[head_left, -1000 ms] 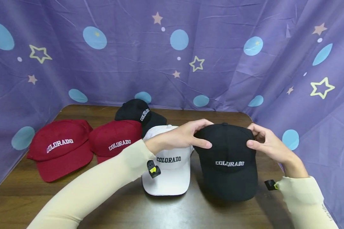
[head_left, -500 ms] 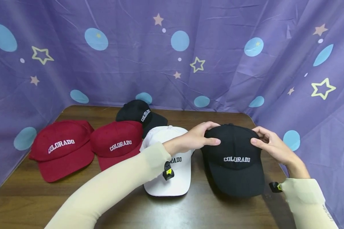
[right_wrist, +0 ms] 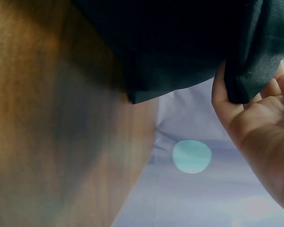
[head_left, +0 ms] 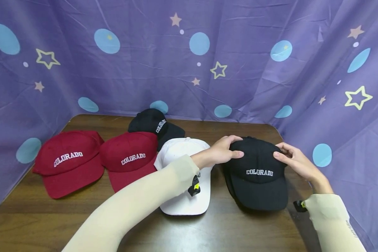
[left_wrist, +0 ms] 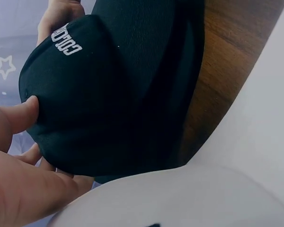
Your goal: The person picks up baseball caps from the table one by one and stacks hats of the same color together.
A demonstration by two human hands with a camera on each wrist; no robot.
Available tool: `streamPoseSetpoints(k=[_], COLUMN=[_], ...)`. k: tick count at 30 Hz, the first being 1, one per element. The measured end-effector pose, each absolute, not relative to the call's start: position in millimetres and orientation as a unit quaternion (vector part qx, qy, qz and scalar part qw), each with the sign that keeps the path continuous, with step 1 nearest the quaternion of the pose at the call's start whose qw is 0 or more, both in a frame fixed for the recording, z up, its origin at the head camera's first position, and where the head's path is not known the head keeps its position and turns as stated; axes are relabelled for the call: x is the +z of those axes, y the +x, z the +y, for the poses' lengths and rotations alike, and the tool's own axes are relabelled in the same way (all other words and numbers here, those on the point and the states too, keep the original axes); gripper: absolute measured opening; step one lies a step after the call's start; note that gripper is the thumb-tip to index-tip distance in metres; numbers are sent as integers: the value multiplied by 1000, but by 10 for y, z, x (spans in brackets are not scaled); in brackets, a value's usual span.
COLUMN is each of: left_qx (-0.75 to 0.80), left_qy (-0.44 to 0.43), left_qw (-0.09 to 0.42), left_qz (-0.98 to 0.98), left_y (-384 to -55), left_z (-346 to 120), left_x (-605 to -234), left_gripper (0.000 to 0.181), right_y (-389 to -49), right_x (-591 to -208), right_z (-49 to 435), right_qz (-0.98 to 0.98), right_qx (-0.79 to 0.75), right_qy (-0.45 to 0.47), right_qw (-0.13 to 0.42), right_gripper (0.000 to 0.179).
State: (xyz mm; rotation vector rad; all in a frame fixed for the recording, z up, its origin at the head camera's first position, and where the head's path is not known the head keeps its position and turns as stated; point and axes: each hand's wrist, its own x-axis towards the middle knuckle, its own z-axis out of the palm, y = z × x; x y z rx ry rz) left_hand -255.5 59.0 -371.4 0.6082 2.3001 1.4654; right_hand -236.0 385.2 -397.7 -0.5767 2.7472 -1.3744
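A black baseball cap [head_left: 259, 159] with white COLORADO lettering is at the right of the table, brim toward me. My left hand [head_left: 221, 153] pinches its crown at the left, thumb in front and fingers behind. On the other side my right hand [head_left: 296, 163] grips the crown's edge the same way; the right wrist view shows the fingers around the black fabric [right_wrist: 246, 71]. Along the left of the brim a second dark edge [head_left: 229, 183] shows underneath, apparently another black cap. The white cap [head_left: 189, 204] lies just left, partly hidden by my left sleeve.
Two red caps [head_left: 70, 157] [head_left: 129, 150] lie at the left of the wooden table [head_left: 66, 224]. Behind them sits another black cap [head_left: 149, 122]. A purple curtain [head_left: 163, 70] with stars and blue dots hangs along the back and sides.
Both hands have brought the black cap slightly right and then down, so it now sits lower on the dark layer beneath. My left forearm has come further across the white cap.
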Motion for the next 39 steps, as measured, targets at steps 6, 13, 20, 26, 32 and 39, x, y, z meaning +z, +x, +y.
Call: streamPoseSetpoints(k=[6,13,20,26,32,39], left_qx=[507,508,493,480,458,445], left_qy=[205,184,165,160,162,175], left_qw=[169,155,122,107,99,92], left_qz=[820,827,845,856,868,874], left_y=[-2587,-2584,-2553,-2525,-2510,-2524], left_z=[613,656,703,737,765,784], left_x=[-3779,-3788,-3807,-3793,-3797,-3822], left_gripper=[57,56,56,55,55,55], right_y=[-2391,-2396,-2399,-2398,-2415,-2414], right_x=[-4090,-4129,-4145,-4152,-4190,-4209], right_z=[3820,3811,3826,3839,3861,3832], right_qz=[870,872,886,893,892,889], right_qx=[-457,-453,-429,-421,-422,-430], right_qy=[-185,-185,-178,-161,-161,-158], right_qw=[10,1,-11,-9,-5,-1], right_gripper=[20,22,29,36,44,51])
